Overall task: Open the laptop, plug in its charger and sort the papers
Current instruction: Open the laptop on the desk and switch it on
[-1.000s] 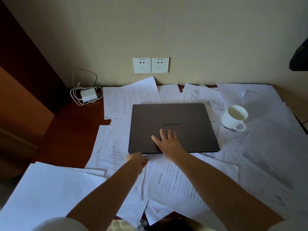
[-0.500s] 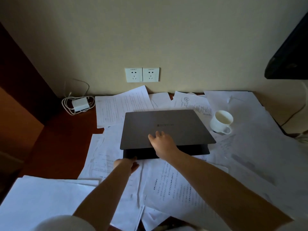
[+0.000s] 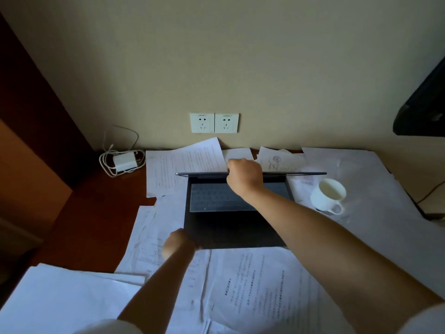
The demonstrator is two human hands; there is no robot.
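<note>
A dark grey slim laptop (image 3: 231, 227) sits open in the middle of the reddish-brown wooden bench (image 3: 79, 220), its lid raised so that only the thin top edge shows. The right hand (image 3: 244, 175) has its fingers curled over the middle of that lid edge, gripping it. The left hand (image 3: 178, 244) rests at the near left corner of the laptop's base, fingers curled under; whether it actually holds the corner cannot be told. Loose white printed papers (image 3: 265, 285) lie scattered under and all around the laptop, with a neater stack of white sheets (image 3: 65, 302) at the near left. A white block charger with its coiled white cable (image 3: 124, 160) lies at the far left against the wall, unplugged. A pair of white wall sockets (image 3: 214, 123) sits above the far papers. A white ceramic cup (image 3: 328, 195) stands on papers just right of the laptop.
</note>
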